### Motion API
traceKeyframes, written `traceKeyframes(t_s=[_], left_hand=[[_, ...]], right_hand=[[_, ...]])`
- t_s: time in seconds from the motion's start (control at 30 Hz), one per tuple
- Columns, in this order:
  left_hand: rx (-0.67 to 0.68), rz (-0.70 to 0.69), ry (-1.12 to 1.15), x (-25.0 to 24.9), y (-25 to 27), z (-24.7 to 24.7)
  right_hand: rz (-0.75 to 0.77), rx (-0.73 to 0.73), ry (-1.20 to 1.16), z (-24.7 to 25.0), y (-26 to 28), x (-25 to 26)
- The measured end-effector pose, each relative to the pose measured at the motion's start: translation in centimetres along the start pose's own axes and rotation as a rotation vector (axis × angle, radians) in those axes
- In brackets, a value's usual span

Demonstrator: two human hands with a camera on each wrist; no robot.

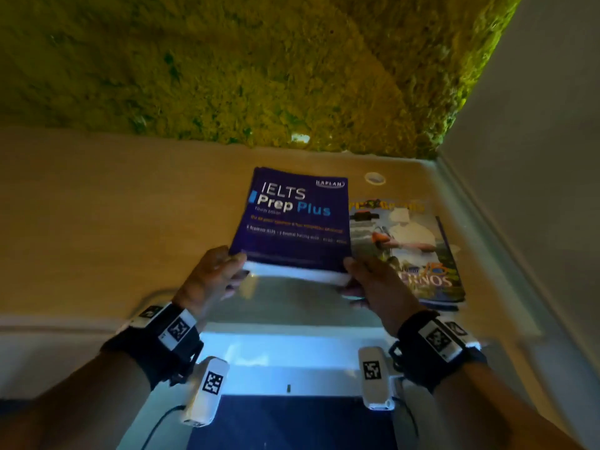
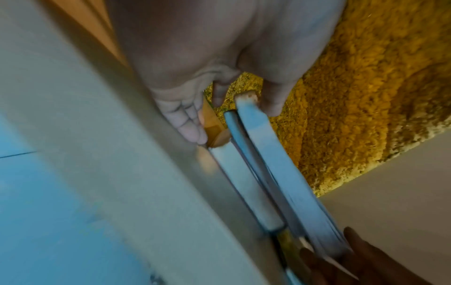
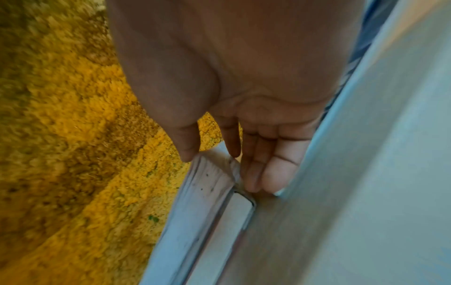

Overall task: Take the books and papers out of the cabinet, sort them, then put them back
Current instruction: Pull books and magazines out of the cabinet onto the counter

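A purple "IELTS Prep Plus" book [image 1: 295,216] lies cover up over a tan glossy shelf top [image 1: 130,206]. My left hand [image 1: 238,264] pinches its near left corner, thumb [image 2: 273,100] on the cover and fingers [image 2: 185,119] underneath. At the near right corner my right hand [image 1: 352,271] grips the same way, its thumb [image 3: 187,146] on the cover side of the book and its fingers [image 3: 266,173] below. The white page edge [image 2: 268,164] [image 3: 202,192] faces me, raised a little off the surface. A colourful magazine [image 1: 412,251] lies flat just right of the book.
A green moss wall [image 1: 259,76] backs the shelf top, and a pale wall [image 1: 535,157] closes the right side. A small round white ring [image 1: 375,178] sits behind the magazine. Below my wrists are a white ledge [image 1: 292,352] and a dark blue surface [image 1: 292,423].
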State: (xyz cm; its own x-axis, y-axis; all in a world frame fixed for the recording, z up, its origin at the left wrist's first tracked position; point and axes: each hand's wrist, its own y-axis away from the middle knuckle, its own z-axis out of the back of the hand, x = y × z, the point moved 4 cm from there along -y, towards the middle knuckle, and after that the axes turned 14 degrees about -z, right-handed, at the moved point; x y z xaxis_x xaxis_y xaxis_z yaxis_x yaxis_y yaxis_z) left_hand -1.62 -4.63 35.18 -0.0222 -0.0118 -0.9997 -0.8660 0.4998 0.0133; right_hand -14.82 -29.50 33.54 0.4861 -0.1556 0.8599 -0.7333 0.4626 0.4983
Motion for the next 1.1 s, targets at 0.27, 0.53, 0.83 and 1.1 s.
traceKeyframes(t_s=[0.27, 0.53, 0.83, 1.1], left_hand=[[0.255, -0.030, -0.193, 10.7, 12.8, -4.0], [0.478, 0.358, -0.483, 28.8, 0.9, -7.1], [0.398, 0.125, -0.780, 35.2, -15.6, -11.8], [0.626, -0.238, -0.946, 38.3, -18.8, -20.7]], right_hand=[[-0.105, 0.169, 0.086, 1.4, 6.6, -15.2], [-0.257, 0.138, 0.019, 2.2, -8.1, -29.0], [-0.121, -0.028, -0.193, 5.0, -25.4, -30.5], [-0.066, -0.272, -0.341, 8.8, -33.9, -31.4]])
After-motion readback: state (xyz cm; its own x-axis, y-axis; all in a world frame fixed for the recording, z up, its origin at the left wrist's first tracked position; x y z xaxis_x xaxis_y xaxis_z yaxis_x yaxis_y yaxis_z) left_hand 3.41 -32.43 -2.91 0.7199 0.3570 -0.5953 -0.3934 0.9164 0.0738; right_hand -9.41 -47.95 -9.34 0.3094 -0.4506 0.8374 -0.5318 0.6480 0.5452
